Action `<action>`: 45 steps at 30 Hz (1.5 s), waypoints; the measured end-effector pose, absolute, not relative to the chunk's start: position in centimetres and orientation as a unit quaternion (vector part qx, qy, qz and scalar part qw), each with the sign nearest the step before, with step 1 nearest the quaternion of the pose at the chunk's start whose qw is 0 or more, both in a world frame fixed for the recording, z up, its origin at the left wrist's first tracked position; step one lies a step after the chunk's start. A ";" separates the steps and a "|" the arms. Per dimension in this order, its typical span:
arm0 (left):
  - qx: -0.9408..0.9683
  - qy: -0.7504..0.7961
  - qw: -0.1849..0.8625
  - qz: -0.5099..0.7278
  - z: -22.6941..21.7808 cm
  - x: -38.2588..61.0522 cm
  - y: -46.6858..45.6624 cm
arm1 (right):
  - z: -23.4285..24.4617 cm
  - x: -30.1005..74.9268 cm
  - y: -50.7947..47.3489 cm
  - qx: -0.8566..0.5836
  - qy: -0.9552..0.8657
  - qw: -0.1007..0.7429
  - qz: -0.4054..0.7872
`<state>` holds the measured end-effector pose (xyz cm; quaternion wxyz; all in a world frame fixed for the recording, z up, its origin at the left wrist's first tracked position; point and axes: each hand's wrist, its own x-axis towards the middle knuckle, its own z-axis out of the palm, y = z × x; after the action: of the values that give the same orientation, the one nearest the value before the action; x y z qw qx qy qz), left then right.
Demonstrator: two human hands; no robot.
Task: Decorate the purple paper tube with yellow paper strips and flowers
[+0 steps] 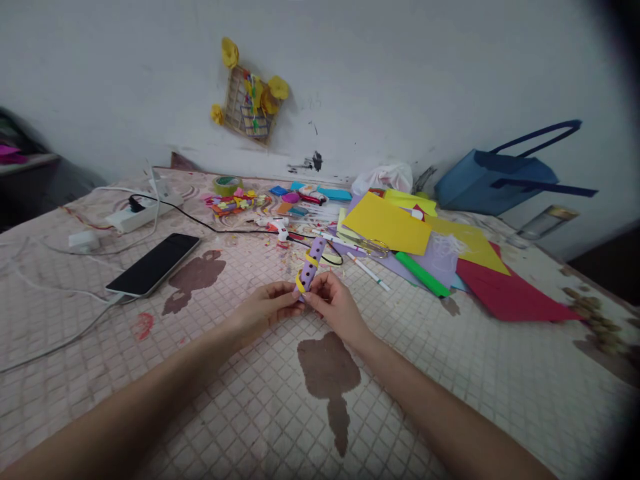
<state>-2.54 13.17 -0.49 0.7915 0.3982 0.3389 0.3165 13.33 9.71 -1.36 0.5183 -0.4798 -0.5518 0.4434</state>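
Between my hands stands a purple paper tube (pixel 311 265) punched with dark round holes, tilted slightly to the right. A narrow yellow paper strip (pixel 306 268) wraps around it. My left hand (pixel 267 308) pinches the tube's lower end from the left, and my right hand (pixel 334 305) grips it from the right. Fingers hide the bottom of the tube. Just beyond the tube's top, a black cable (pixel 320 248) lies on the patterned tabletop (pixel 320 393).
A hot glue gun (pixel 276 227) and paper scraps lie at the back. Left of my hands are a black smartphone (pixel 153 265) and a power strip (pixel 143 213). Coloured paper sheets (pixel 387 223), scissors (pixel 374 248) and a green marker (pixel 423 274) lie on the right.
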 end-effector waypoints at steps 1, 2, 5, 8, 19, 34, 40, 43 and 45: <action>0.397 0.339 0.792 0.317 -0.5 -2.6 13.2 | -1.4 13.3 9.7 -0.481 -0.543 0.525 0.446; 0.394 0.340 0.792 0.317 -0.6 -2.6 13.2 | -1.5 13.2 9.7 -0.482 -0.531 0.533 0.450; 0.388 0.345 0.795 0.315 -0.6 -2.6 13.3 | -1.5 13.2 9.8 -0.483 -0.488 0.544 0.482; 0.388 0.346 0.795 0.312 -0.8 -2.7 13.4 | -1.4 13.3 9.8 -0.471 -0.439 0.528 0.554; 0.460 0.325 0.772 0.295 -1.0 -2.6 13.2 | -1.1 13.5 9.9 -0.436 -0.360 0.506 0.652; 0.507 0.353 0.724 0.307 -0.2 -2.5 13.0 | -0.8 13.2 9.8 -0.440 -0.365 0.506 0.646; 0.400 0.347 0.797 0.291 -0.6 -2.9 13.4 | -0.9 13.3 9.7 -0.434 -0.343 0.519 0.652; 0.391 0.355 0.791 0.310 -0.4 -3.1 13.7 | -1.1 13.5 9.4 -0.446 -0.347 0.519 0.641; 0.391 0.356 0.783 0.327 -0.1 -3.3 14.0 | -1.1 13.7 9.2 -0.459 -0.378 0.519 0.615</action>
<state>-3.34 14.03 -0.12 0.7829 0.3912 0.3564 0.3272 13.73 9.24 -1.06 0.5187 -0.4585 -0.3777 0.6148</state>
